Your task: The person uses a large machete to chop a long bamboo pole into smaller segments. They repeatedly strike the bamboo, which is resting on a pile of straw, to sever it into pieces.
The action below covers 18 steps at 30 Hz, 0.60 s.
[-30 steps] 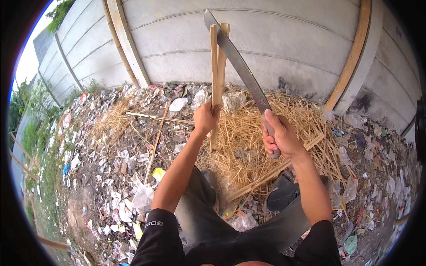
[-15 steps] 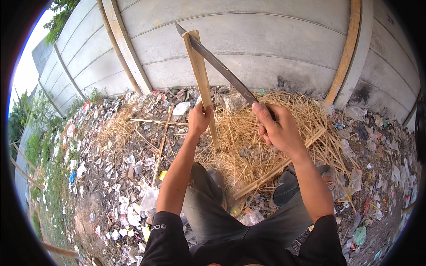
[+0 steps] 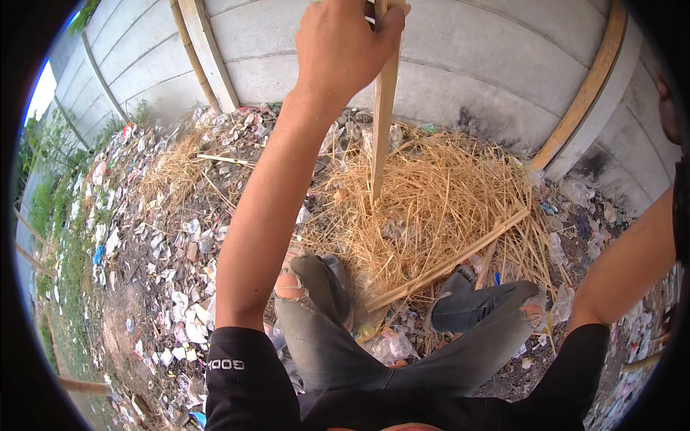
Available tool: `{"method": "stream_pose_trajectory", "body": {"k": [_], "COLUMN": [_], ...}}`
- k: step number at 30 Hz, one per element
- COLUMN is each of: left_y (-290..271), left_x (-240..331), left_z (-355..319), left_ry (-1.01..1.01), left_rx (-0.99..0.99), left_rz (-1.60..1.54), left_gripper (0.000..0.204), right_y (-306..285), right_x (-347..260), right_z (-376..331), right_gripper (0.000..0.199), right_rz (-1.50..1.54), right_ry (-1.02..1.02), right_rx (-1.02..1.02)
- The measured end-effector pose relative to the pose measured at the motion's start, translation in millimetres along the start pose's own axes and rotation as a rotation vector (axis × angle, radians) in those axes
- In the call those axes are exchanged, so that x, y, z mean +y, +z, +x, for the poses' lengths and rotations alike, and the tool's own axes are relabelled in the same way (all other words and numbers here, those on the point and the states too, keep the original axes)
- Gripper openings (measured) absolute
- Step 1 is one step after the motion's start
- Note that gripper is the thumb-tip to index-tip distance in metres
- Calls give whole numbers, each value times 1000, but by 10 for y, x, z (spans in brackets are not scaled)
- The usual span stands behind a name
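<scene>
My left hand [image 3: 345, 50] is raised at the top of the view, closed around a long pale bamboo strip [image 3: 385, 122]. The strip stands nearly upright, its lower end in the pile of thin shavings [image 3: 449, 194]. Its upper end runs out of the picture. At the far right edge, my right hand [image 3: 669, 111] shows only in part, dark and lifted away from the strip. Its fingers are too cut off to read. No machete is visible now.
Another long strip [image 3: 445, 264] lies slantwise across the shavings between my feet. Ahead is a grey concrete panel wall [image 3: 481, 86], with a wooden post [image 3: 586, 86] against it at right. Scattered plastic and paper litter [image 3: 180, 316] covers the ground at left.
The machete was lodged in the strip's top; it has gone out of view. My right hand has swung to the far right edge. My left hand has moved up, nearer the strip's top.
</scene>
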<state>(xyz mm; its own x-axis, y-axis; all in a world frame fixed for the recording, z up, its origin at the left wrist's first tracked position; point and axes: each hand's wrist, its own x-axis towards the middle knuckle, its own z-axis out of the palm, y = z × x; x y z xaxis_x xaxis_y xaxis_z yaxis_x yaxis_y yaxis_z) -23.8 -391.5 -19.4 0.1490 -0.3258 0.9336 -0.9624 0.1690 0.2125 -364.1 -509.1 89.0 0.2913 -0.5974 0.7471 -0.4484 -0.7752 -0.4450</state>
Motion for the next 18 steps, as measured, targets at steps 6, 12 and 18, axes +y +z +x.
{"method": "stream_pose_trajectory", "body": {"k": [6,12,18], "left_y": [295,-307,-397], "left_x": [-1309,-1699,-1418], "left_z": [-1995,-1588,-536], "left_ry": [-393,-516,-410], "left_rx": [-907,-170,49], "left_rz": [261,-103,-507], "left_gripper": [74,54,56], "right_y": [2148,2127,2033], "right_x": [654,133,273], "right_z": [-1587,-1602,-1727], "right_gripper": [41,42,45], "right_rz": [-32,10,48], "right_ry": [102,125,167], "right_rx": [-375,-578,-542]}}
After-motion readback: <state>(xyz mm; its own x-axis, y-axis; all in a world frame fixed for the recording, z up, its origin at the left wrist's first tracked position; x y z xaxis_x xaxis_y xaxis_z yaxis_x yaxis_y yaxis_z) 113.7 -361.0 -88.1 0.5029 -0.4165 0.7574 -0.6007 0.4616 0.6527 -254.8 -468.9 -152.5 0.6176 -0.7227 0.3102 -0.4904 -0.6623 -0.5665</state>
